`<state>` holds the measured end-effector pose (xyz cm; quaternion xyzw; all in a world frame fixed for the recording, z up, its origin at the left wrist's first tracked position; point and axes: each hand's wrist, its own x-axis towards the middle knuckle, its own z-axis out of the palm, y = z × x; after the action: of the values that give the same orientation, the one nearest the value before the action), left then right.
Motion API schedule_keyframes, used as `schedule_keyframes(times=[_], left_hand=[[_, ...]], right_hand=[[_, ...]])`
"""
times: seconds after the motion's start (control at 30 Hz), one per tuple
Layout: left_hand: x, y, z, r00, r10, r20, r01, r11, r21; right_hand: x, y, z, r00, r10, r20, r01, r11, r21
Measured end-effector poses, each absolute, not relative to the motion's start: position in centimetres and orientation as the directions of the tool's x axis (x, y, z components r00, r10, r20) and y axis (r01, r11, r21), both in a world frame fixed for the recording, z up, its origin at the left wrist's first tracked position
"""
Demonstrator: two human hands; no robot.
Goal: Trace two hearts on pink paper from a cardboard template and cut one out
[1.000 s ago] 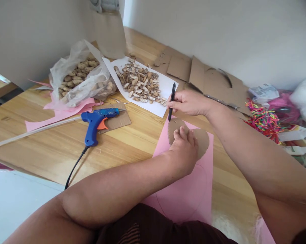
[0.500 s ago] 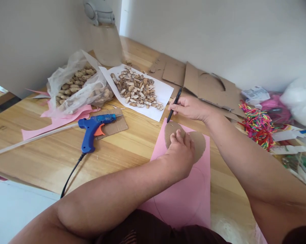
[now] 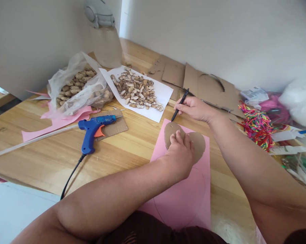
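A heart-shaped cardboard piece [image 3: 199, 144] lies on a sheet of pink paper [image 3: 183, 200]. My left hand [image 3: 181, 154] presses down on the cardboard with its fingers spread, hiding the middle of it. In my right hand [image 3: 195, 108] is a black pen [image 3: 180, 104], pinched between thumb and fingers. The pen's lower tip is at the upper edge of the heart's left lobe; whether it touches the paper I cannot tell. Nearer my body, a thin curved outline is drawn on the pink sheet, partly covered by my left forearm.
A blue glue gun [image 3: 89, 134] with a cord lies at the left, its tip over a small cardboard scrap [image 3: 121, 126]. Behind are a bag of peanuts [image 3: 78, 81], peanut shells [image 3: 136, 88] on white paper, and cardboard sheets [image 3: 206, 84]. Colourful strings [image 3: 257, 125] lie at right.
My right hand and the pen have shifted slightly to the right along the top of the cardboard heart. My left hand stays in place on the cardboard.
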<state>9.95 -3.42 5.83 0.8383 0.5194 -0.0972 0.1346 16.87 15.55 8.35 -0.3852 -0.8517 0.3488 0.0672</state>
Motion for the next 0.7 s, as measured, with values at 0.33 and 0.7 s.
schedule_keyframes(times=[0.33, 0.7], left_hand=[[10.0, -3.3, 5.7, 0.441, 0.849, -0.291, 0.898, -0.422, 0.127], [9.8, -3.4, 6.5, 0.443, 0.839, -0.316, 0.896, -0.421, 0.139]], right_hand=[[18.2, 14.3, 9.3, -0.632, 0.761, -0.144, 0.652, 0.422, -0.630], [20.5, 13.6, 8.2, -0.660, 0.750, -0.041, 0.608, 0.502, -0.615]])
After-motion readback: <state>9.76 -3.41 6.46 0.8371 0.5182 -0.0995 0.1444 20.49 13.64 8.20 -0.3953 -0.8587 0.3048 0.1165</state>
